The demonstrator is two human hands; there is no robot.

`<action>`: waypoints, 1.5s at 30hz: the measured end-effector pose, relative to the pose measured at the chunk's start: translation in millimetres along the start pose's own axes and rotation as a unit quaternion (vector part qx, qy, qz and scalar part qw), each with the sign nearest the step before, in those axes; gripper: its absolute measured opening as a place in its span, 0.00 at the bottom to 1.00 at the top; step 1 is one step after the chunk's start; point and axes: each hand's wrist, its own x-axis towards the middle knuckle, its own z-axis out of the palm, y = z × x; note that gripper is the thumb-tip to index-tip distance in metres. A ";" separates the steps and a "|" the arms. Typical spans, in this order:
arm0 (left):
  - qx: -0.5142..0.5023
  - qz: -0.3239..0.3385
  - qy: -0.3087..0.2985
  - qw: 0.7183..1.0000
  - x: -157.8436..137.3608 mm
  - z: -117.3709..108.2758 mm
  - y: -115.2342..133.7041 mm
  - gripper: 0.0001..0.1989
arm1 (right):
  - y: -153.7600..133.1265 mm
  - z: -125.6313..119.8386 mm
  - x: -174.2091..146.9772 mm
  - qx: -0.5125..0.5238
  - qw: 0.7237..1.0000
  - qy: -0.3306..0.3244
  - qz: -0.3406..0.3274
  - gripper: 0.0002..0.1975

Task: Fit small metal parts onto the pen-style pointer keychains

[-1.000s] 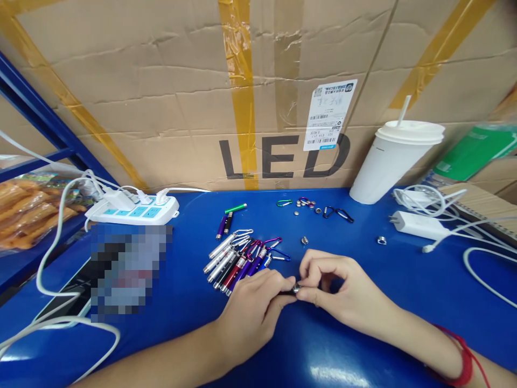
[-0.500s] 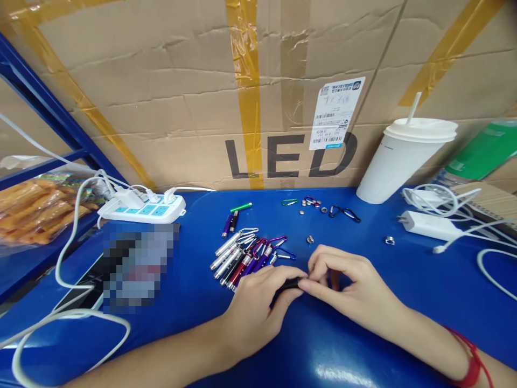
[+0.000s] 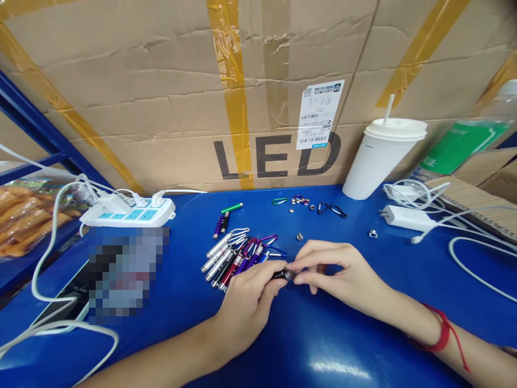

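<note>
My left hand (image 3: 252, 293) is closed round a short black penlight (image 3: 279, 275), held low over the blue table. At its right end, a dark greyish tip (image 3: 289, 275) shows between my hands. My right hand (image 3: 333, 267) pinches about that tip with thumb and forefinger; whether a small part sits between them I cannot tell. Just beyond my left hand lies a pile of penlights (image 3: 232, 261) in silver, black, red, purple and blue, several with carabiner clips. A small silver ring-like cap (image 3: 299, 236) lies above my right hand.
Behind the pile are a green tube (image 3: 232, 208) and two short penlight bodies (image 3: 221, 225). Carabiners (image 3: 332, 209) and button cells (image 3: 291, 210) lie farther back. A white cup (image 3: 374, 156), charger (image 3: 407, 216), power strip (image 3: 133, 214), phone (image 3: 60, 302) and cables surround the work area.
The view has shifted, so most things sit farther left. My right fingertips have spread slightly around the penlight's end, and its greyish tip now shows.
</note>
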 end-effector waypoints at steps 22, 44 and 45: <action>0.035 0.132 -0.031 0.990 -0.9 0.7 -2.7 0.15 | 3.0 -2.6 -2.3 -0.022 0.997 -0.043 -0.059 0.09; 0.062 0.176 0.072 0.980 -1.3 1.9 -1.5 0.10 | -2.1 9.5 -5.3 -0.102 0.993 0.034 -0.047 0.14; 0.062 0.173 0.072 0.980 -1.7 1.7 -1.1 0.10 | -2.0 9.8 -5.6 -0.101 0.993 0.036 -0.046 0.14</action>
